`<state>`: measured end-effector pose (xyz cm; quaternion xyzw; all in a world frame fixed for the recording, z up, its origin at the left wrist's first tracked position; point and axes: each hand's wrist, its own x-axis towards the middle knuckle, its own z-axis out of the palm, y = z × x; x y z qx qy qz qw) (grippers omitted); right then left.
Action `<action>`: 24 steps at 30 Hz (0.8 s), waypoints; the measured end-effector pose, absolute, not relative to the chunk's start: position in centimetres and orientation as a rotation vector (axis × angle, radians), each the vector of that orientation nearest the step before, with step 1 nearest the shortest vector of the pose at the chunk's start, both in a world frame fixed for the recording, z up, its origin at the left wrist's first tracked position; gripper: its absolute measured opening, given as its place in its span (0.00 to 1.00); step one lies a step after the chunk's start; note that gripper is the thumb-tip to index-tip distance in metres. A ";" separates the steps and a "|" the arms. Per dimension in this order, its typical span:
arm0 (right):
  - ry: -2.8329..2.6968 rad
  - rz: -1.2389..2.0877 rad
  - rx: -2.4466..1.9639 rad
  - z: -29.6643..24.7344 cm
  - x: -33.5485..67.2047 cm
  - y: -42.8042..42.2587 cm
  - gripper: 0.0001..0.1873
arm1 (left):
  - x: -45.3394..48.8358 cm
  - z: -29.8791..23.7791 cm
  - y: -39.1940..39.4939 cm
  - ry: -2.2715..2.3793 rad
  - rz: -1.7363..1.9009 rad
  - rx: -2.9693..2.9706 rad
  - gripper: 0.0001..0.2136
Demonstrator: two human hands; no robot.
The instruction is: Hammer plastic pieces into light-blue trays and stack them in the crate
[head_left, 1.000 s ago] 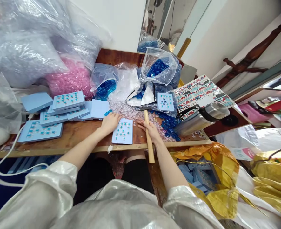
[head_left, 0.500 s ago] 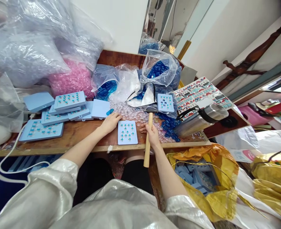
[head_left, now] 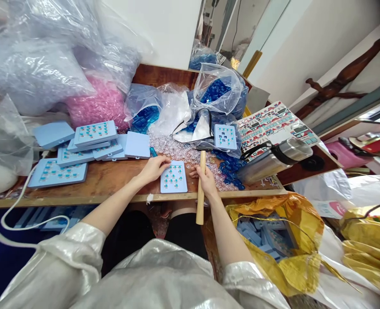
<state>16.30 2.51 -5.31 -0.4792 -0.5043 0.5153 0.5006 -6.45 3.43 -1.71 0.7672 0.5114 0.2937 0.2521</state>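
Observation:
A light-blue square plastic panel (head_left: 174, 187) with rows of small teal-and-white pieces lies at the table's front edge. Over its upper left corner is my left hand (head_left: 156, 168), fingertips pressed together; whatever they pinch is too small to make out. My right hand (head_left: 207, 182) is wrapped round a pale wooden stick (head_left: 201, 201), to the right of the panel. The stick's lower end sticks out past the table edge. A translucent blue piece (head_left: 153, 151) lies just beyond my left hand. Clear little rings (head_left: 173, 147) are scattered behind the panel.
Stacked light-blue panels (head_left: 96, 132) occupy the left of the table (head_left: 112, 180). Bags of blue pieces (head_left: 215, 92) and a bag of pink pieces (head_left: 96, 103) stand behind. A steel flask (head_left: 263, 165) lies right, near a sticker sheet (head_left: 273, 122). A yellow sack (head_left: 293, 274) holds more panels below.
My left hand has moved right, from beside the panel to its upper left corner, fingers now drawn together. The blue piece near it has turned. My right hand still holds the stick.

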 end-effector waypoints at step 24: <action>-1.910 0.883 -1.486 -0.6 14.2 -3.1 0.17 | -7.3 -3.5 3.2 1.402 0.892 2.129 0.07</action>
